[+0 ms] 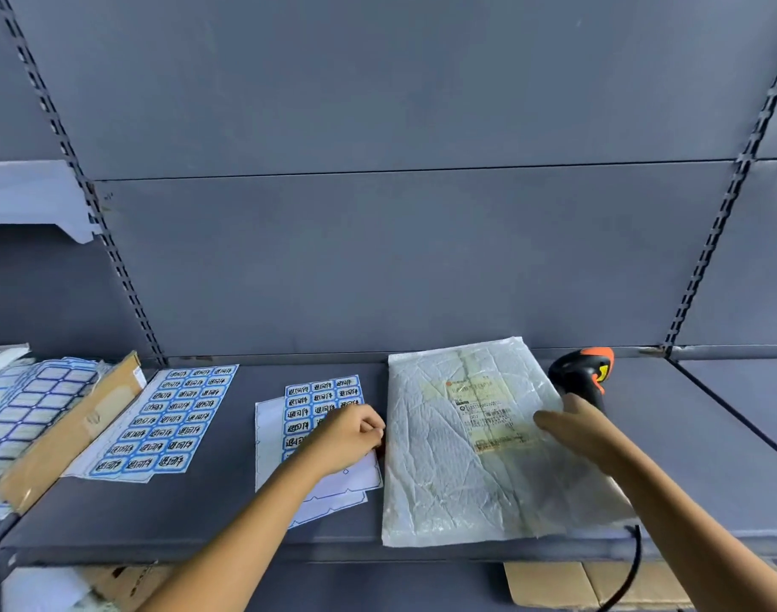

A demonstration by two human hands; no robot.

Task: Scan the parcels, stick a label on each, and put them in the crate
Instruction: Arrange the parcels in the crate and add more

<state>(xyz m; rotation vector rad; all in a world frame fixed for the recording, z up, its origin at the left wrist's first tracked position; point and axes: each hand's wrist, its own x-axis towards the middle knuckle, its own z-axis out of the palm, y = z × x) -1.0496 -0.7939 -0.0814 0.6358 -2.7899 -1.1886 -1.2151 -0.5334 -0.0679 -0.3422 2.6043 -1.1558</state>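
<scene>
A parcel (457,457) in a crinkled clear bag lies flat on the grey shelf (227,514), right of centre, its near edge just over the shelf's front lip. A shipping label (488,413) sits on its upper right part.

The right hand (576,428) rests on the parcel's right edge. The thumb stretches out over the shipping label and the fingers (572,401) lie fairly straight, gripping nothing. Just behind the hand a black and orange scanner (583,373) stands on the shelf. Its cable (633,563) drops over the front edge.

The left hand (349,437) is on a partly used label sheet (320,393) just left of the parcel. Its fingers are curled, with the tips bunched at the sheet's right edge beside the parcel. Whether they pinch a label cannot be told.

Further left lies a full sheet (174,417) of blue labels. Beyond it a flat cardboard box (68,430) leans against a stack of blank label sheets (24,408). More cardboard (554,585) shows under the shelf at the right.
</scene>
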